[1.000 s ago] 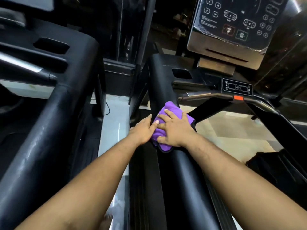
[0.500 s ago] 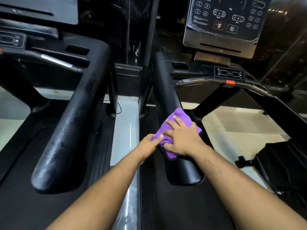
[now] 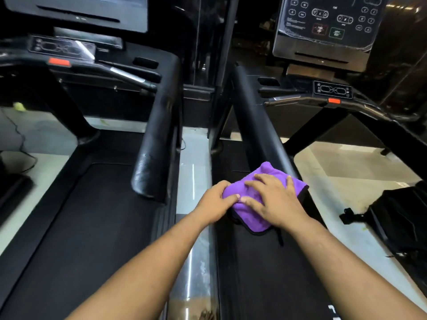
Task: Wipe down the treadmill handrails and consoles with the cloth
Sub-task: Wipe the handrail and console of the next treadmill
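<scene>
cloth (image 3: 258, 199) on handrail (image 3: 256, 116) end | both hands on cloth; console (image 3: 323, 26) behind, right

- The scene is dim, and most of the black machinery sinks into shadow with little detail.
- The pale floor (image 3: 346, 172), to the right of both hands, is the brightest area.
- A thin white streak of glare runs along the floor strip just left of the left hand (image 3: 216, 204).
- Soft sheen lies on the padded handrail (image 3: 256, 116) running away beyond the purple cloth (image 3: 251, 213), and on the neighbouring handrail (image 3: 159, 135) further left.
- The console (image 3: 323, 31) far beyond the hands shows wrinkled reflections.
- Straight bars bow toward the edges, a wide-angle effect.
- The far left edge is smeared with motion blur; the hands are fairly sharp.
</scene>
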`<state>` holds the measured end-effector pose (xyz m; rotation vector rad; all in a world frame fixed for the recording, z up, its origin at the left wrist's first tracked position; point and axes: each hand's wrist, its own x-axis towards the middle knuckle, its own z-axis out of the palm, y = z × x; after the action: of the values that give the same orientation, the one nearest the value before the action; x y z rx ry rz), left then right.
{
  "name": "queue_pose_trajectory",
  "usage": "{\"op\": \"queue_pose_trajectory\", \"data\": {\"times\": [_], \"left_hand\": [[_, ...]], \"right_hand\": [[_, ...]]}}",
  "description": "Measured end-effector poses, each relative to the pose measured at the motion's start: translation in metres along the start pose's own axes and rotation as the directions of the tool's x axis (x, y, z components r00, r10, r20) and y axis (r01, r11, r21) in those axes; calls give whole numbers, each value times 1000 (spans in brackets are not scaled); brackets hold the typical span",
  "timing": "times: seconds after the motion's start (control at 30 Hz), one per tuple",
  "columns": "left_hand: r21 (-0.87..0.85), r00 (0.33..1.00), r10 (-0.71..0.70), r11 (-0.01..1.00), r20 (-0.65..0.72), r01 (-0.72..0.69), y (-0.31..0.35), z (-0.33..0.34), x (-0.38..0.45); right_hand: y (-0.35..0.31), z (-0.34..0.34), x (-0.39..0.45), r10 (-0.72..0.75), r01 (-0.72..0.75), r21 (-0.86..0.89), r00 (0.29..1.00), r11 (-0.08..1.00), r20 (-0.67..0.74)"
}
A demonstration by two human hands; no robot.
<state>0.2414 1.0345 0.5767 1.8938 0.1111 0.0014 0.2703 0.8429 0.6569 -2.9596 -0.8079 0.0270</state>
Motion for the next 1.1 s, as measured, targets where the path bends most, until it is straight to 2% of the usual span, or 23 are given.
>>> {"op": "queue_pose_trajectory", "data": {"times": [0.07, 0.13, 0.27, 0.33, 0.37, 0.47, 0.57, 0.6, 0.67, 0.7, 0.73, 0.77, 0.8, 0.87, 0.9, 1.0, 1.1], "left_hand": [[-14, 998, 53, 998, -31, -54, 6, -22, -26], [39, 993, 105, 994, -45, -103, 15, -49, -51], [279, 983, 183, 945, -22, -170, 23, -96, -83], [326, 982, 184, 931, -39, -162, 26, -118, -97], [330, 982, 178, 932, -64, -147, 28, -129, -104], [330, 969, 165, 939, -181, -98, 27, -151, -121], [332, 915, 155, 943, -372, -24, 20, -166, -126], [328, 890, 145, 945, -432, 5, 19, -170, -124], [287, 832, 113, 956, -543, 57, 20, -173, -117], [267, 802, 91, 960, -590, 88, 21, -174, -111], [248, 773, 65, 961, -631, 121, 24, -173, -106], [246, 749, 47, 956, -661, 158, 23, -173, -98], [246, 731, 28, 950, -682, 194, 23, -172, -94], [232, 704, 16, 949, -710, 212, 18, -176, -85], [181, 693, 1, 966, -721, 187, 16, -177, -82], [-9, 682, -70, 996, -728, 92, 20, -187, -76], [-17, 710, -95, 993, -698, 116, 17, -191, -65]], "right_hand": [[-20, 7, -7, 22, -7, 152, 995, 988, -95], [-42, 17, -10, 14, 23, 294, 992, 956, -123], [-70, 45, 3, -136, 151, 430, 989, 890, -67], [-87, 55, 11, -196, 183, 552, 980, 813, -37], [-97, 61, 17, -236, 199, 628, 971, 752, -26], [-115, 69, 27, -307, 127, 814, 950, 567, 66], [-123, 68, 51, -235, 91, 851, 971, 516, 38], [-126, 65, 63, -177, 97, 833, 984, 544, 1], [-138, 54, 84, -59, 176, 672, 979, 719, -194], [-147, 51, 92, 8, 176, 585, 954, 792, -298], [-159, 48, 95, 82, 150, 566, 928, 811, -363], [-172, 46, 96, 140, 130, 613, 917, 779, -373], [-188, 47, 91, 152, 122, 685, 933, 718, -325], [-221, 62, 74, 25, 111, 800, 988, 589, -155], [-231, 73, 64, -42, 98, 809, 995, 579, -91], [-241, 80, 72, -115, 91, 771, 993, 631, -24], [-237, 64, 116, -228, 158, 716, 974, 680, 1]]}}
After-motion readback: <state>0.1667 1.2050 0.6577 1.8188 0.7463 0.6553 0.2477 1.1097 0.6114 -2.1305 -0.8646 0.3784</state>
